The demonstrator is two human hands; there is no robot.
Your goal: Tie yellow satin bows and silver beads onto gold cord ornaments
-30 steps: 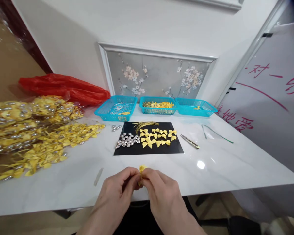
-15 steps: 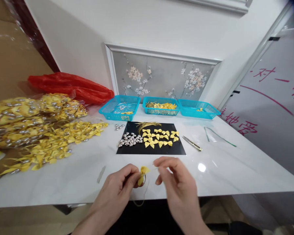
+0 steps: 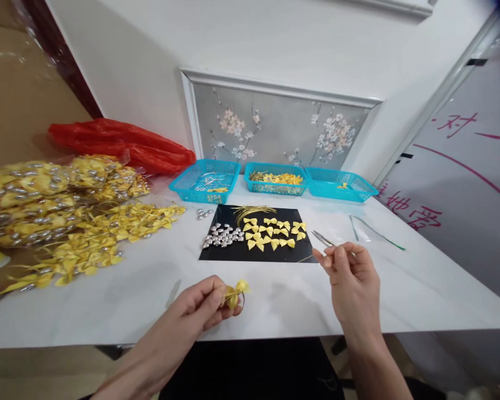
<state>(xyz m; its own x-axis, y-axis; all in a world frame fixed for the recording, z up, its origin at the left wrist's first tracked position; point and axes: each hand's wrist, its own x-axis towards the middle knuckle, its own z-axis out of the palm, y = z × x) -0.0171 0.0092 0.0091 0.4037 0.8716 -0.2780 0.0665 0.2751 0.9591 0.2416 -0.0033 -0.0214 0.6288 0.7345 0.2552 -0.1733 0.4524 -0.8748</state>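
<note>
Low over the near part of the table, my left hand point(image 3: 204, 303) is closed, pinching a yellow ribbon flower point(image 3: 236, 294) with a thin loop curving beside it. My right hand point(image 3: 356, 280) has its fingers drawn together at the right. From its fingertips a thin gold strand point(image 3: 305, 259) points left across the corner of the black mat point(image 3: 250, 256). Those fingers cover the handle end of the pointed metal snips point(image 3: 323, 238); whether they touch it I cannot tell. On the mat lie several yellow bows point(image 3: 270, 243), silvery beads point(image 3: 225, 236) and a bundle of gold strands point(image 3: 252, 212).
Three blue baskets point(image 3: 206, 199) stand along the wall; the middle one holds yellow pieces point(image 3: 281, 178). Finished-looking yellow flower strings point(image 3: 87, 244) and bagged ones point(image 3: 29, 189) pile up on the left beside a red plastic bag point(image 3: 125, 144). A clear packet point(image 3: 375, 233) lies on the right.
My right hand has moved away from the flower, right and forward to the snips, its fingers now drawn together. My left hand keeps the flower and has turned it slightly leftward.
</note>
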